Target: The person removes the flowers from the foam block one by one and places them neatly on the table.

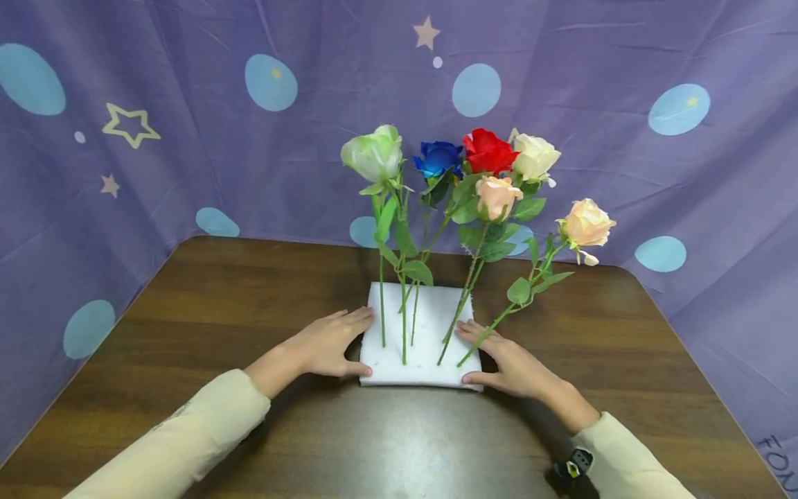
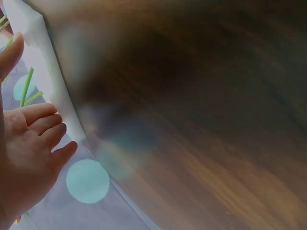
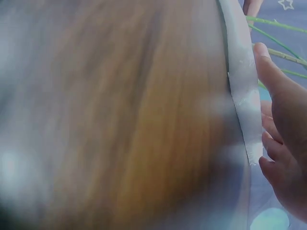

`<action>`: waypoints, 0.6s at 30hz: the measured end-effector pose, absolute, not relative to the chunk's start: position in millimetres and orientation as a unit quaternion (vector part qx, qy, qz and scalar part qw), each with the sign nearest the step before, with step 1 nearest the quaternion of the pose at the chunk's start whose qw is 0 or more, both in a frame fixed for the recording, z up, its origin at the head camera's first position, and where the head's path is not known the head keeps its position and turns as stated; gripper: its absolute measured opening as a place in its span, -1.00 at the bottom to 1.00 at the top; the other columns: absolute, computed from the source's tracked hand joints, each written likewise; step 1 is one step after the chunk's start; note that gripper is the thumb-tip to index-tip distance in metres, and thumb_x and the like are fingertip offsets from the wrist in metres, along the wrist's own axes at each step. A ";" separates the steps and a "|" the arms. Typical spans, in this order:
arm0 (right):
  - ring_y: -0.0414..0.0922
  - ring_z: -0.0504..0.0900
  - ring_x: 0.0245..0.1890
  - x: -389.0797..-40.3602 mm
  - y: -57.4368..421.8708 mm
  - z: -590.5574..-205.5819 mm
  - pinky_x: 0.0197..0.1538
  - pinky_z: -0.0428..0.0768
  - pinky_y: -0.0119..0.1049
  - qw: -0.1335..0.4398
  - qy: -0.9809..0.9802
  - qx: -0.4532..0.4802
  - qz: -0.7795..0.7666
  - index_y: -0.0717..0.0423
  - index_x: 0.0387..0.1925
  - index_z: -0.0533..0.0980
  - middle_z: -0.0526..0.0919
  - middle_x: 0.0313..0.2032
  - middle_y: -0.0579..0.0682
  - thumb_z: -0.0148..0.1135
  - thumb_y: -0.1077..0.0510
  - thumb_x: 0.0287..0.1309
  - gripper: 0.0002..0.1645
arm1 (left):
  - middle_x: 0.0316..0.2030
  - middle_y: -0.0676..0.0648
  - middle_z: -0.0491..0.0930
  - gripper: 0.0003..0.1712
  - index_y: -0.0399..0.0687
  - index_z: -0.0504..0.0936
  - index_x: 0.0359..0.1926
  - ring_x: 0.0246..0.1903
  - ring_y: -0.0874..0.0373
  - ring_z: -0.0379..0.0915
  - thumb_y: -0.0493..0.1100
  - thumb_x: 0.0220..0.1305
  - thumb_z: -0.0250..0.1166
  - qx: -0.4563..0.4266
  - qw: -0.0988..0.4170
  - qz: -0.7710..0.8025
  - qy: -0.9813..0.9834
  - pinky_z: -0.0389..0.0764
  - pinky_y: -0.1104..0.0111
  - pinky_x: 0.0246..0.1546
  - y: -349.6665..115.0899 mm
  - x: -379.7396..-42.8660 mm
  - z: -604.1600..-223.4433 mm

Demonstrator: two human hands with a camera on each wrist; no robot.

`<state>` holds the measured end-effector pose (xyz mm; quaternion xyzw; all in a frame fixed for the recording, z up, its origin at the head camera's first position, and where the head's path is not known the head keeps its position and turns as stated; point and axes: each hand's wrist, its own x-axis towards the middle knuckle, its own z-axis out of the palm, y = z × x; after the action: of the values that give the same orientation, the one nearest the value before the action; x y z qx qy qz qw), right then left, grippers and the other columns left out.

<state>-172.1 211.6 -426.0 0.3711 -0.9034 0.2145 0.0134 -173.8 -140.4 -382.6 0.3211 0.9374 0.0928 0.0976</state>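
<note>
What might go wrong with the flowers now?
The rightmost peach rose leans out beyond the white foam, so it might tip over. Its stem crosses in front of the right grip in the head view, so it could get bumped. The red rose and cream rose look crowded and might snag.

Brown wood-grain table (image 1: 262,291); creased purple cloth (image 1: 368,48) behind table and along both its sides, printed with blue ovals (image 1: 476,90), stars (image 1: 427,32); pale glare (image 1: 411,443) on table's near part.

Puffy cream sleeves (image 1: 193,426), black wrist device (image 1: 580,460)
</note>
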 end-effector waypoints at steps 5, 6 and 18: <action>0.11 0.27 0.41 -168.5 209.2 -424.8 0.37 0.37 0.06 0.022 -0.908 0.363 0.209 0.05 0.38 0.27 0.28 0.41 0.14 0.37 -0.22 0.00 -0.03 | 0.45 -0.24 0.15 0.06 -0.29 0.20 0.40 0.47 -0.12 0.01 0.33 0.11 0.28 0.322 0.111 0.116 0.933 0.10 -0.07 0.47 -145.3 -175.4 -382.4; 0.12 0.28 0.40 -167.8 208.5 -424.5 0.36 0.37 0.06 0.024 -0.908 0.362 0.208 0.05 0.38 0.27 0.29 0.40 0.14 0.37 -0.22 -0.01 -0.03 | 0.46 -0.22 0.14 0.05 -0.27 0.20 0.41 0.48 -0.11 -0.01 0.33 0.12 0.27 0.320 0.115 0.119 0.933 0.08 -0.07 0.49 -146.6 -175.8 -382.0; 0.06 0.29 0.41 -162.9 204.8 -421.6 0.38 0.33 -0.02 0.019 -0.921 0.337 0.194 -0.03 0.39 0.27 0.28 0.42 0.02 0.36 -0.27 -0.02 -0.03 | 0.40 -0.26 0.24 -0.14 -0.27 0.22 0.39 0.42 -0.12 0.15 0.16 0.26 0.24 0.280 0.091 0.214 0.931 0.25 0.02 0.43 -151.4 -197.3 -371.8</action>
<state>-162.9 204.8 -421.6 0.3370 -0.9212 0.1937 0.0193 -197.3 -151.4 -371.8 0.2795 0.9315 0.2142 0.0913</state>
